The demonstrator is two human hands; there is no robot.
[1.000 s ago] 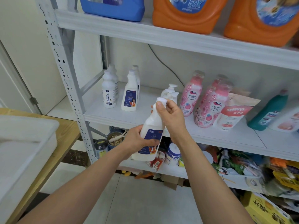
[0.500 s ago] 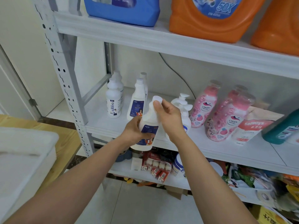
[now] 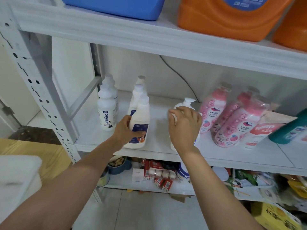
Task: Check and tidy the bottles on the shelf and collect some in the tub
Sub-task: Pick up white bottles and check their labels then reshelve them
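Note:
A white bottle with a dark blue label (image 3: pixel 140 121) stands on the middle shelf (image 3: pixel 232 156), in front of two like it. My left hand (image 3: pixel 126 131) grips its left side and lower body. Just to the right, my right hand (image 3: pixel 184 128) curls down over the top of a white pump bottle (image 3: pixel 172 144), hiding most of it. A second pump bottle (image 3: pixel 187 102) stands behind. The white tub (image 3: pixel 18 173) sits at the lower left on a wooden table (image 3: pixel 41 151).
Two white "Oil enemy" bottles (image 3: pixel 106 113) stand at the shelf's left end. Pink bottles (image 3: pixel 212 112), a refill pouch (image 3: pixel 262 130) and a teal bottle (image 3: pixel 289 131) fill the right. Orange jugs (image 3: pixel 224 17) and a blue jug (image 3: pixel 116 7) sit above; the lower shelf is cluttered.
The blue-label bottle went from in front of me, held in both hands, down onto the shelf. My right hand left its cap and moved right onto the pump bottle.

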